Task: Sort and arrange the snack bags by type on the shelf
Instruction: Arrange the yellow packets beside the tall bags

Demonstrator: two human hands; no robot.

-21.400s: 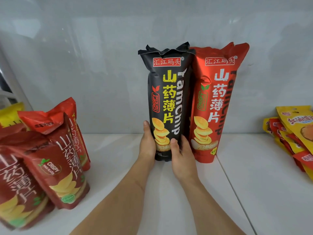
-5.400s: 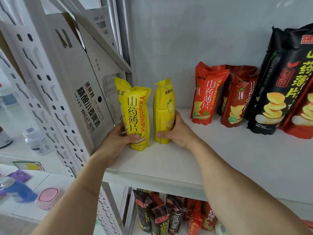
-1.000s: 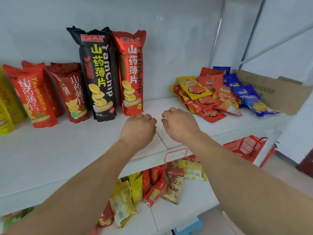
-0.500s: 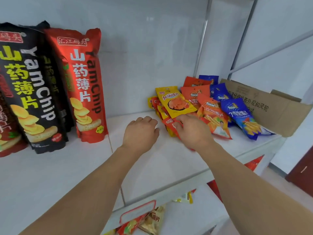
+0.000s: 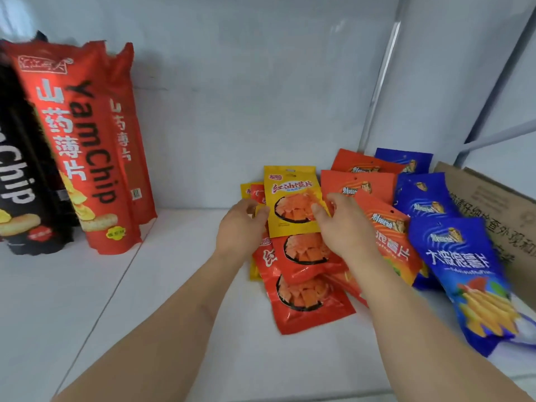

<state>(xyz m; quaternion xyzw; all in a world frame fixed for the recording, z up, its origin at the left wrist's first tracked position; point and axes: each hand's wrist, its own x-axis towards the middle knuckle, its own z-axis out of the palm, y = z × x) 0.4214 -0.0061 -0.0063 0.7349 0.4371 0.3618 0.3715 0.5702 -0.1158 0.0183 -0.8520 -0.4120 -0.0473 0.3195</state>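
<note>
Both hands pinch the yellow bag [image 5: 293,198] (atop red bags [image 5: 304,285]), left hand [image 5: 242,224] at its left edge, right hand [image 5: 338,224] at its right.

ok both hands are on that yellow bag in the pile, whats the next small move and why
Probably lift the yellow bag clear, held between left hand and right hand: it lies on the red bags, a different type.
</note>
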